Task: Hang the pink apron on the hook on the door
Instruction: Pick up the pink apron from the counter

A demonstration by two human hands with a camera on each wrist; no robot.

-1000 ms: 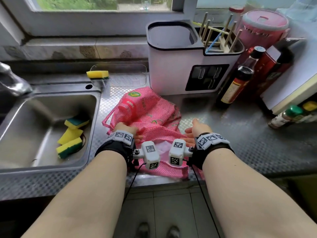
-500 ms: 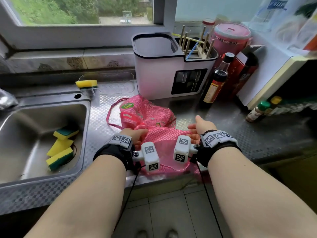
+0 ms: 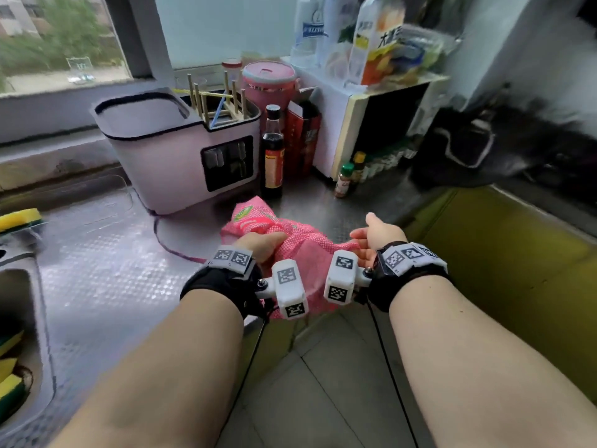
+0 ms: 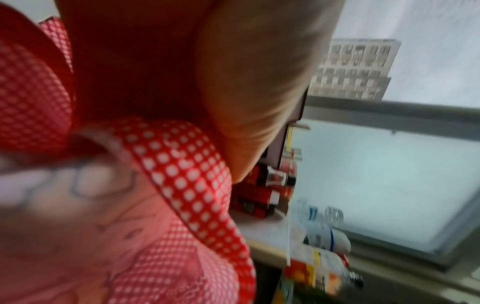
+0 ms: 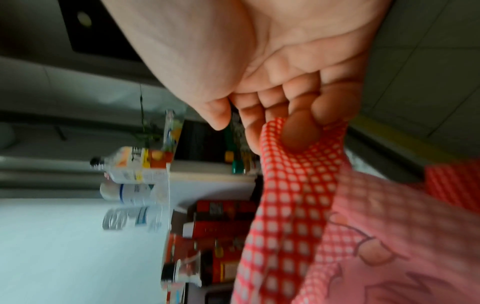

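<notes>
The pink checked apron (image 3: 300,244) is bunched between both hands above the steel counter's front edge. My left hand (image 3: 260,245) grips a fold of it; in the left wrist view the dotted red trim (image 4: 197,185) runs under my palm. My right hand (image 3: 371,239) holds the other side, with its lower fingers (image 5: 301,131) curled into the checked cloth (image 5: 291,185) while the thumb and forefinger stay straight. A thin pink tie string (image 3: 171,247) trails left over the counter. No door or hook shows in any view.
A white utensil holder (image 3: 181,156) stands behind the apron, with a dark sauce bottle (image 3: 272,153), red box and pink tub beside it. A white microwave (image 3: 381,124) carries bottles. The sink (image 3: 19,334) with sponges lies left. A yellow-green cabinet front (image 3: 517,270) is right.
The apron has been gathered up off the counter toward the front edge, and both hands with it shifted right. The head view swung right, away from the sink.
</notes>
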